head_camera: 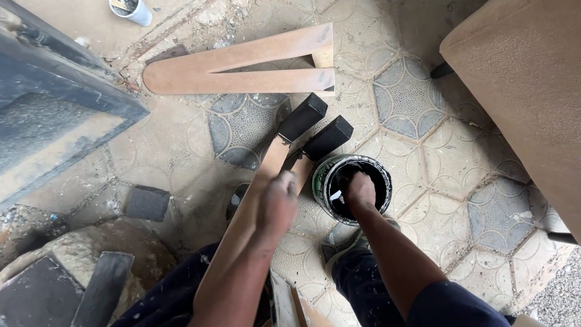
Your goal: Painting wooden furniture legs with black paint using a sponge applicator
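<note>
My left hand [277, 203] grips a V-shaped wooden furniture leg [254, 200] that slants up across my lap; its two tips [315, 127] are coated black. My right hand [361, 189] reaches down inside a black paint can [321, 178] standing on the floor beside those tips. The fingers are closed low in the can around something pale, too hidden to name. My shoe [345, 239] rests just below the can.
A second V-shaped wooden leg [242, 63], unpainted, lies flat on the patterned tile floor [423, 157]. A tan upholstered seat [526, 85] fills the right. A dark block [147, 203] lies left. Dark boards [54, 109] lean at far left, and a small cup [133, 11] stands at top.
</note>
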